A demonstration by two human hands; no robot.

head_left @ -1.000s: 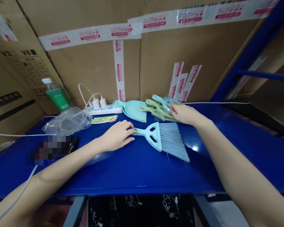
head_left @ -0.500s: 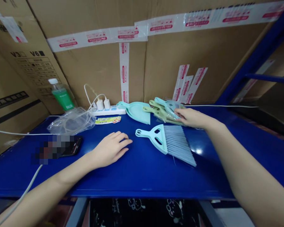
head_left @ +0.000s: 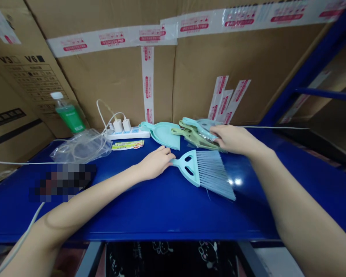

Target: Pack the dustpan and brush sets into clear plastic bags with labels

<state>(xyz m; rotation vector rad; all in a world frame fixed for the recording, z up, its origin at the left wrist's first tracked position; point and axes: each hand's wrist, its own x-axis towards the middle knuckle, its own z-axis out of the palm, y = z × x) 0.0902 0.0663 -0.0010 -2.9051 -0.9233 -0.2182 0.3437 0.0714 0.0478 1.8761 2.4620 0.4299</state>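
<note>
A small turquoise hand broom (head_left: 194, 171) with grey-blue bristles lies flat on the blue shelf, handle pointing left. My left hand (head_left: 157, 163) is closed around the end of that handle. At the back right, my right hand (head_left: 232, 139) has its fingers closed on a light-blue dustpan (head_left: 206, 126) in clear plastic, whose far edge the hand covers. An olive-green dustpan (head_left: 193, 139), also in plastic, lies partly beneath it. Just left of these, a turquoise dustpan (head_left: 165, 134) rests on the shelf behind the broom.
A white power strip (head_left: 129, 133) with chargers stands along the cardboard boxes (head_left: 103, 77). Left of it are a crumpled plastic bag (head_left: 82, 148), a green-labelled bottle (head_left: 70, 117) and a yellow wrapper (head_left: 127, 145). A white cable (head_left: 31, 223) crosses over my left forearm.
My left hand has moved right and closed on the broom's handle. The right hand stays at the wrapped dustpans. The whole view has shifted slightly.
</note>
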